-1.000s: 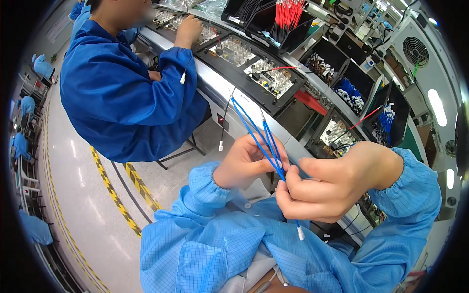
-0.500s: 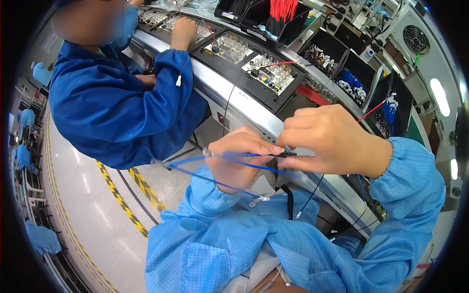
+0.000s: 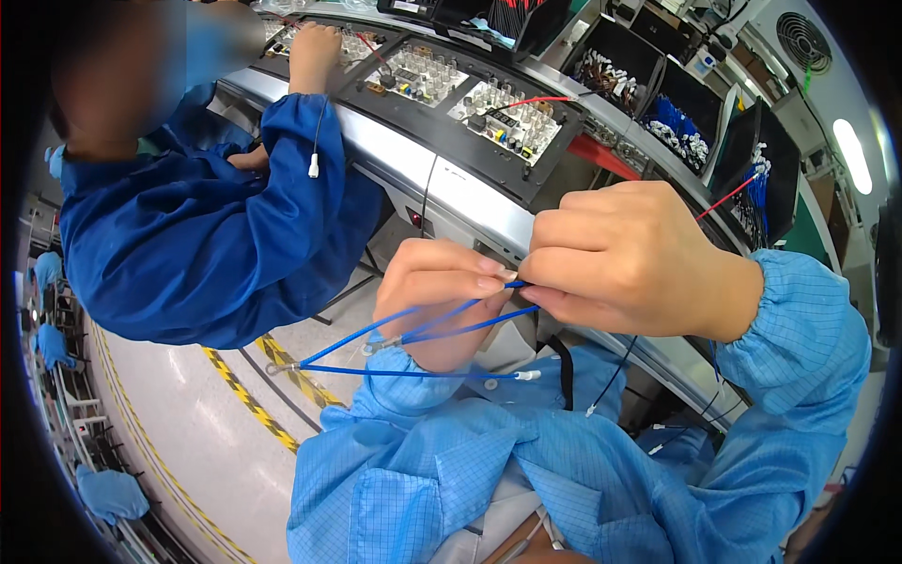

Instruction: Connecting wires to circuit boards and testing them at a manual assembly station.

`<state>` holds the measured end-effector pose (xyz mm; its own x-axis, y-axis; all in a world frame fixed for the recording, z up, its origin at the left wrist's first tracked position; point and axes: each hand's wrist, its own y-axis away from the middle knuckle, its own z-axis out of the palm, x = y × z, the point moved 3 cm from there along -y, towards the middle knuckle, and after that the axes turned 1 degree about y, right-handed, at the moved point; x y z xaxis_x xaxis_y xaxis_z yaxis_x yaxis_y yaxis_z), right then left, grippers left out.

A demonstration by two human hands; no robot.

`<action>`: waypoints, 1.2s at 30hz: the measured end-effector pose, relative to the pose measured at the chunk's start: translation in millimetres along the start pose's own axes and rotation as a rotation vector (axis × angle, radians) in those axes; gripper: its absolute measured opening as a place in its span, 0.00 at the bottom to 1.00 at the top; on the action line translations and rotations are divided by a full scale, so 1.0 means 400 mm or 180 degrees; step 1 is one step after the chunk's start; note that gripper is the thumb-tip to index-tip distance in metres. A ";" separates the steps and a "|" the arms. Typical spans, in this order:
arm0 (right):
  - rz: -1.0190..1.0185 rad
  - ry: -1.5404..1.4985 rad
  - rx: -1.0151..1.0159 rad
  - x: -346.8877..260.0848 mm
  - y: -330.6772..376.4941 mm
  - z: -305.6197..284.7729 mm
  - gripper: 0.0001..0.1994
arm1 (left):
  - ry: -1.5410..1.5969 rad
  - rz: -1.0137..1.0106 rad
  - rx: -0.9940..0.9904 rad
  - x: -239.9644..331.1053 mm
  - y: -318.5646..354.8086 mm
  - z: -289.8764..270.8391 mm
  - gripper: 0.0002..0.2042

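Note:
My left hand (image 3: 437, 287) pinches blue wires (image 3: 404, 373) between thumb and fingertips. My right hand (image 3: 625, 263) is closed, its thumb and forefinger gripping the blue wires right beside the left fingertips. Two of the wires meet at a ring terminal (image 3: 275, 368) that sticks out to the left, and one of them ends in a small white connector (image 3: 528, 375) below my hands. A second metal terminal (image 3: 376, 348) is blurred in front of my left wrist. What exactly lies between the fingertips is mostly hidden.
Beyond my hands, circuit boards (image 3: 507, 120) sit in black trays on a silver-edged line. Black bins hold blue wires (image 3: 676, 132) and white-ended wires (image 3: 606, 80). A red wire (image 3: 728, 195) juts out near my right wrist. At left a co-worker in a dark blue coat (image 3: 188, 244) reaches over the boards.
The view has shifted a little, so the co-worker appears further left. Blue wires have swung lower and blur less. My fingertips remain together; the dark piece seen between them no longer shows.

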<state>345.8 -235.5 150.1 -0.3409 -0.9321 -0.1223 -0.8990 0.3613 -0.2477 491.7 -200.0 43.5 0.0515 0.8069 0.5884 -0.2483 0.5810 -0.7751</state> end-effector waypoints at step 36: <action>0.2401 -0.2188 -0.0585 0.438 0.043 0.005 0.11 | -0.1637 -0.0400 0.0163 -0.206 -0.032 -0.253 0.11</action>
<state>271.4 -392.7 122.4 -0.6540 -0.2286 -0.7211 -0.5647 0.7818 0.2643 588.6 -263.0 -18.2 -0.3940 0.5677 0.7228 -0.3182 0.6536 -0.6867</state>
